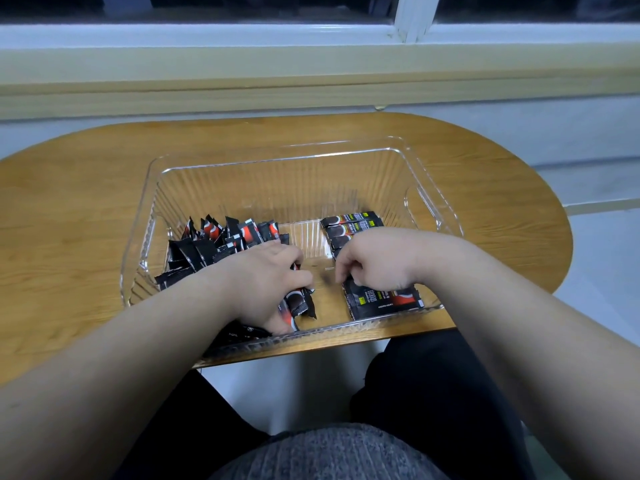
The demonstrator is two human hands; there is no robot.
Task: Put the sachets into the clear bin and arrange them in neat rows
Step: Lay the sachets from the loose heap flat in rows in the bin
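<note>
1. Fingers of the left hand [273,289] curl round a few small black-and-red foil sachets [298,304] and grip them near the front wall of the clear ribbed plastic bin [270,188]. These held ones stand roughly on end, tilted.
2. Fingers of the right hand [374,265] are curled downward, with the tips at the left end of the near flat sachets [384,299]. I cannot tell whether they pinch one or only touch it.
3. The bin sits on an oval wooden tabletop [69,209], close to its front edge, with its long axis running left to right.
4. Beyond the tabletop, a pale wooden sill [242,95] runs under a white window frame [412,19] with dark glass.
5. In the bin's left half lies a jumbled heap [214,244] of sachets, leaning and standing at mixed angles with no common direction.
6. In the right half, the far flat sachets [353,225] lie side by side with each long axis left to right. Their dark round print is at the left end and the yellow-green label is toward the right.
7. The near flat sachets also run left to right, but with the label toward the left and the round print toward the right.
8. Below the tabletop show dark trousers [433,393] and a grey knitted garment [329,452].
</note>
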